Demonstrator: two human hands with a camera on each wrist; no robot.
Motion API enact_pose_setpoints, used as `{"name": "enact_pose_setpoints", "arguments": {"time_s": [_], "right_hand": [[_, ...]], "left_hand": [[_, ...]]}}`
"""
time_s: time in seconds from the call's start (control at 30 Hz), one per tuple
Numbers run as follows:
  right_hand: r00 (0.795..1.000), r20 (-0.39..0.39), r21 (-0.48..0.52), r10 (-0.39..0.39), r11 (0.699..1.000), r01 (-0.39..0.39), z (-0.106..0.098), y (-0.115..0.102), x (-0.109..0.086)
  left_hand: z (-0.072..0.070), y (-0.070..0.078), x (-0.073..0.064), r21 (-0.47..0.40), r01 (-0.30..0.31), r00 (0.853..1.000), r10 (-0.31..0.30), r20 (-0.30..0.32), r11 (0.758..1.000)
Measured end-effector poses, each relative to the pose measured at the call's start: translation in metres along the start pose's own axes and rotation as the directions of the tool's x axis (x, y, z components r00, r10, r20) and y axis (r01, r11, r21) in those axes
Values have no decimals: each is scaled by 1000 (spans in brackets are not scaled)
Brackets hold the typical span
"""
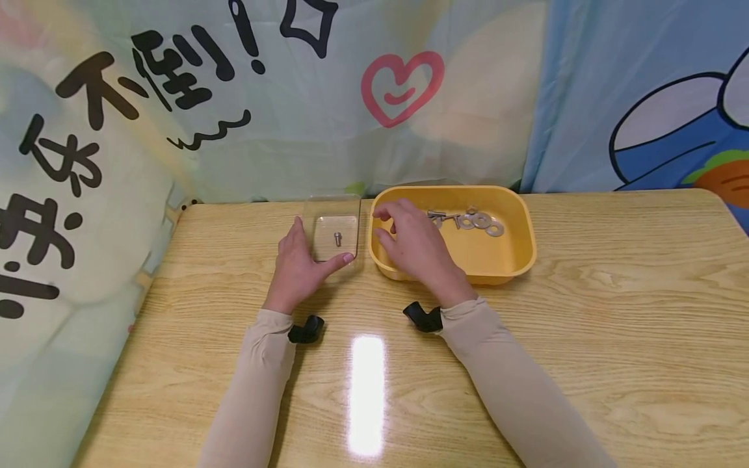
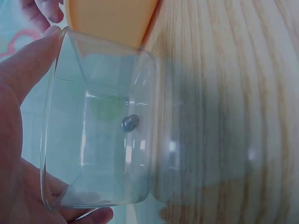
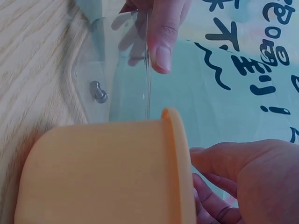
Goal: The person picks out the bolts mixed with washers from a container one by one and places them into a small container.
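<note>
A clear box (image 1: 324,250) stands on the table with one small screw (image 1: 337,239) lying on its bottom. My left hand (image 1: 297,268) holds this box, thumb on the near right rim and fingers along the left side. Just to the right is a yellow bin (image 1: 491,259) with several metal washers (image 1: 481,220) and screws (image 1: 436,214) toward its back. Over the bin's left end hovers my right hand (image 1: 417,244), its fingers loosely bent and apart from the thumb. Nothing shows between them; in the right wrist view the bin wall (image 3: 107,172) partly hides the fingers.
The wooden table (image 1: 614,312) extends to both sides and toward me. A printed cloth (image 1: 292,149) hangs right behind the box and bin. Each wrist carries a black camera mount (image 1: 307,329). A bright light reflection (image 1: 366,396) lies on the tabletop between the forearms.
</note>
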State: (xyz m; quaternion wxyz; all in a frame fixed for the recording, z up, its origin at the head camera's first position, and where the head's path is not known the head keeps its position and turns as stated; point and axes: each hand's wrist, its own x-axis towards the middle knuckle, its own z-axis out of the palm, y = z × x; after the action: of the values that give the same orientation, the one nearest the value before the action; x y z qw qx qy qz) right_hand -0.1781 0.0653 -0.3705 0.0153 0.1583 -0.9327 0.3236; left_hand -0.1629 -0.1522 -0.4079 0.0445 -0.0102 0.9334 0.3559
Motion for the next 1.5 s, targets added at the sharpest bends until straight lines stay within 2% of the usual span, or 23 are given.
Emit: {"name": "enact_pose_setpoints", "arguments": {"time_s": [0.43, 1.03, 1.5], "right_hand": [[999, -26, -7, 31, 999, -31, -10, 12, -5], [994, -89, 60, 59, 997, -54, -26, 36, -11], [991, -67, 68, 119, 991, -114, -34, 51, -12]], "left_hand": [[0, -1, 0, -4, 1, 1000, -1, 0, 1000], [0, -1, -2, -7, 0, 1000, 0, 6, 1000], [0, -1, -1, 9, 3, 1000, -3, 0, 1000]]}}
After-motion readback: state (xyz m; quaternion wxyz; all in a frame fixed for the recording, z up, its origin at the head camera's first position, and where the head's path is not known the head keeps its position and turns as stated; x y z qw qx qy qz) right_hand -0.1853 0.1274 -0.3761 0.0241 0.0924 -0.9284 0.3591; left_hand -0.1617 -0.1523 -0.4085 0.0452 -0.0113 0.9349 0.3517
